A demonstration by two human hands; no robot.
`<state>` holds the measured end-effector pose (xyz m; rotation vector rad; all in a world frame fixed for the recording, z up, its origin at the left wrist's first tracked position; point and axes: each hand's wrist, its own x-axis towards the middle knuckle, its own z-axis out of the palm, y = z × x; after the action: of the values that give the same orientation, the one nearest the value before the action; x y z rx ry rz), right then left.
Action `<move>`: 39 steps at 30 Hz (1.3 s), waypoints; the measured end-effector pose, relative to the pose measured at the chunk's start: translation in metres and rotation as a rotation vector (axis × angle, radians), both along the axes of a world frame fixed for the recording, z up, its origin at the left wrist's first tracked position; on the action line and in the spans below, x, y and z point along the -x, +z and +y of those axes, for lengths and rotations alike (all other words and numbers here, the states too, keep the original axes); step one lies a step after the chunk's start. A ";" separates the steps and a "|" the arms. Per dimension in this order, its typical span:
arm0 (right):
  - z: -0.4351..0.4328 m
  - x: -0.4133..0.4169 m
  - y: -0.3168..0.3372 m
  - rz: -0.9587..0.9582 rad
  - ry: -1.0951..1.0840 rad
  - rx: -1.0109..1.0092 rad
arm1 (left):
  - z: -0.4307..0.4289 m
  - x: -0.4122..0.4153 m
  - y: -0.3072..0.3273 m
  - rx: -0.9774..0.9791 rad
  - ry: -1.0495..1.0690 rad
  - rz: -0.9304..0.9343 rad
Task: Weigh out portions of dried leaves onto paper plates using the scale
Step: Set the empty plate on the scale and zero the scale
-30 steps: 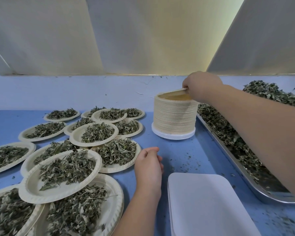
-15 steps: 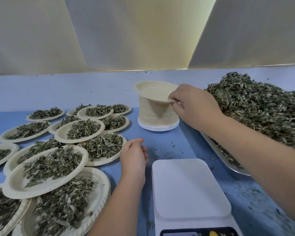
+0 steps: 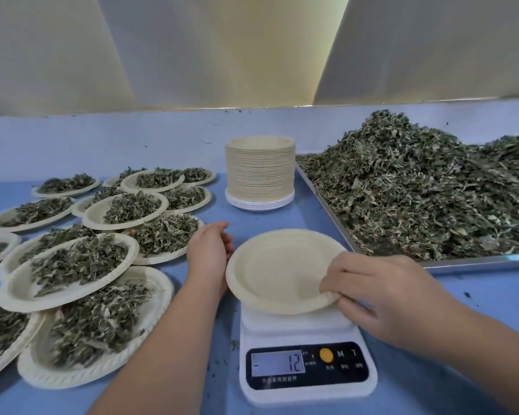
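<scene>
An empty cream paper plate sits on the white digital scale, whose display reads 12. My right hand pinches the plate's near right rim. My left hand rests on the blue table just left of the plate, fingers loosely curled, holding nothing. A tall stack of empty paper plates stands behind the scale. A large heap of dried leaves fills a metal tray at the right.
Several paper plates filled with dried leaves cover the left of the blue table, some overlapping. A pale wall rises behind the table. Leaf crumbs are scattered near the scale.
My right hand lifted one plate off the stack and brought it down onto the scale. The view tilted down, so the scale's display now shows. My left hand stayed beside the scale.
</scene>
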<state>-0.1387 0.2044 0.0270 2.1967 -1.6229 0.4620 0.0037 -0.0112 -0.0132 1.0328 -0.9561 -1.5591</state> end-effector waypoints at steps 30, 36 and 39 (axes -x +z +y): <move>-0.095 0.128 0.028 -0.055 -0.842 -0.106 | -0.011 0.003 -0.005 -0.071 0.004 0.145; -0.134 0.148 0.020 -0.060 -0.996 -0.394 | -0.011 0.004 -0.005 -0.067 0.007 0.138; -0.131 0.145 0.012 -0.003 -1.033 -0.472 | -0.010 0.004 -0.004 -0.075 0.008 0.142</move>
<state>-0.2834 0.0736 0.0388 1.2604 -2.7334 -0.2407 0.0001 -0.0217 -0.0172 0.9623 -0.7999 -1.6493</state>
